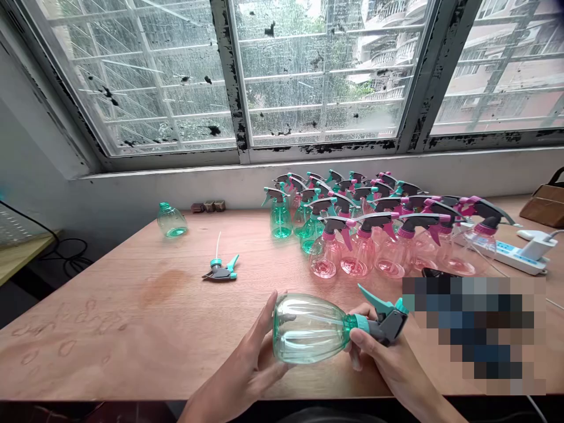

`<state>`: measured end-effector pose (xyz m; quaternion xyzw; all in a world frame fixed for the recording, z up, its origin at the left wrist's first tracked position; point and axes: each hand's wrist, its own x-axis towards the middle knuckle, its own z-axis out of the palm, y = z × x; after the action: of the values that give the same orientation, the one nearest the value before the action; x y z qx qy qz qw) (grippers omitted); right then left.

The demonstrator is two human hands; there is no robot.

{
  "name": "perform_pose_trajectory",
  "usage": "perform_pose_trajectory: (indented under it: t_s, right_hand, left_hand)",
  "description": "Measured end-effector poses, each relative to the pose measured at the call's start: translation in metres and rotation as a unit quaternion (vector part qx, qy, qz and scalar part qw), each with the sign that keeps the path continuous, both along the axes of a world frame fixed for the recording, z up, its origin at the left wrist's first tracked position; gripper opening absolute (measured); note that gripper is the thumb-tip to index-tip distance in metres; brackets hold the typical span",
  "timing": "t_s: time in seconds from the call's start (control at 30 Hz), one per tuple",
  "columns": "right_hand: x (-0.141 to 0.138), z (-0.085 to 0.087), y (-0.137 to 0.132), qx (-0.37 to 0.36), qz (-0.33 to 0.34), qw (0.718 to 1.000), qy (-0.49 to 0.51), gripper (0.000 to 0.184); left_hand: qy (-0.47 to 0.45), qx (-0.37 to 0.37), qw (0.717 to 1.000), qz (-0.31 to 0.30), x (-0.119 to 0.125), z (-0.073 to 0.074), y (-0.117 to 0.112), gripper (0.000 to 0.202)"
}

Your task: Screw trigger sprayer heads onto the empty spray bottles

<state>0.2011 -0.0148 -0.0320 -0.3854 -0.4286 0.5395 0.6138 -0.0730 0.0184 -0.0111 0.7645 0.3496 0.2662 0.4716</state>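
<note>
A clear green spray bottle lies sideways between my hands, above the table's front edge. My left hand cups its base, fingers wrapped around the rounded end. At the neck, my right hand grips the collar just below the grey and teal trigger head, which sits on the bottle. Farther off on the tabletop lies a loose trigger sprayer head, its thin tube pointing up. An open green bottle without a sprayer head stands at the far left.
Several green spray bottles and pink spray bottles stand in a cluster at the back right. Beyond them are a power strip with a plug and a brown bag. Small dark blocks sit by the wall under the window.
</note>
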Motion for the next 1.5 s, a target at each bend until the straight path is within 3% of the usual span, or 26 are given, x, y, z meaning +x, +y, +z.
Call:
perform_pose_trajectory:
  t_s: [0.1,0.17,0.3,0.43,0.53,0.7,0.83,0.97,1.13,1.43,1.5]
  right_hand:
    - [-0.0004,-0.0006,-0.0011,-0.005,0.005,1.0,-0.007,0.033]
    - [-0.0006,-0.001,-0.0024,-0.006,0.015,1.0,-0.02,0.034]
    - [0.0002,-0.0011,-0.0033,-0.003,0.022,0.999,-0.031,0.033]
    - [0.0024,-0.0017,-0.0014,-0.002,0.03,0.999,-0.012,0.032]
    - [0.0029,-0.0019,-0.0014,0.007,0.04,0.999,-0.019,0.031]
    - [0.0006,-0.0013,-0.0059,-0.007,0.041,0.998,-0.038,0.032]
    - [0.0006,-0.0007,-0.0064,-0.017,0.039,0.998,-0.051,0.033]
    - [0.0017,-0.0002,-0.0043,-0.01,0.053,0.998,-0.034,0.033]
    - [-0.0001,-0.0013,-0.0049,-0.022,0.042,0.998,-0.029,0.035]
    - [0.0003,0.0034,-0.0034,-0.026,0.054,0.997,-0.056,0.034]
    - [0.0008,0.0044,-0.0034,-0.021,0.063,0.995,-0.078,0.035]
  left_hand:
    - [-0.046,-0.027,0.999,-0.002,0.0021,0.0012,-0.001,0.117]
    - [-0.074,-0.041,0.996,0.008,0.0027,0.0036,-0.0017,0.123]
    - [-0.038,-0.003,0.999,0.017,0.0012,0.0071,-0.0026,0.096]
    - [0.008,0.013,1.0,0.011,0.0004,0.004,-0.0018,0.096]
    - [-0.002,0.009,1.0,0.003,0.0008,-0.0003,0.0004,0.084]
    - [-0.024,0.001,1.0,0.018,-0.0001,0.0008,0.0017,0.11]
    - [-0.009,0.027,0.999,0.022,0.0005,0.0035,-0.0007,0.099]
    - [-0.004,0.044,0.998,0.038,0.0034,0.0016,-0.0035,0.076]
    - [-0.021,0.007,0.999,0.029,0.0027,0.0035,-0.002,0.1]
    - [0.027,0.035,0.998,0.053,0.0034,0.0056,-0.0032,0.074]
    - [0.022,0.029,0.998,0.056,0.004,0.0045,-0.0034,0.077]
